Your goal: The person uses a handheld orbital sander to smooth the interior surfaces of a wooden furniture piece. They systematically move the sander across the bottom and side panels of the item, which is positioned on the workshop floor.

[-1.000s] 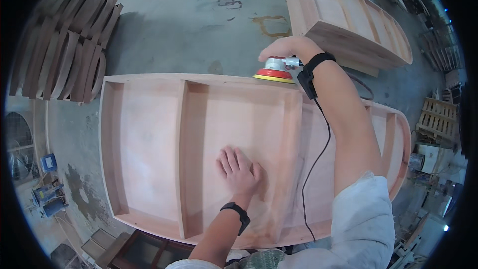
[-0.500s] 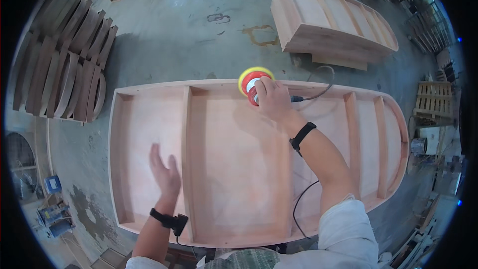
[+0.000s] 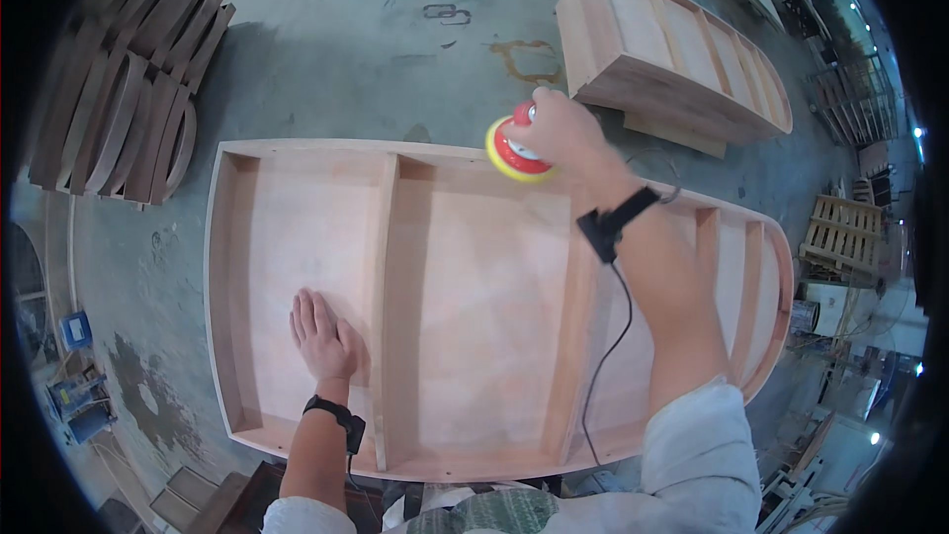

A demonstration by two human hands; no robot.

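Observation:
A long shallow wooden cabinet frame with several dividers lies flat in front of me. My right hand grips a red power sander with a yellow round pad, tilted against the frame's far rail. Its black cord runs down along my right forearm. My left hand rests flat, fingers apart, on the panel in the leftmost compartment, beside the first divider. Both wrists wear black bands.
A second wooden frame stands on blocks at the far right. Curved dark wooden pieces are stacked at the far left. A pallet sits at the right. Blue items lie on the concrete floor at left.
My left hand came down from the air to lie flat on the left compartment's panel. My right hand kept the sander at the far rail, shifting slightly.

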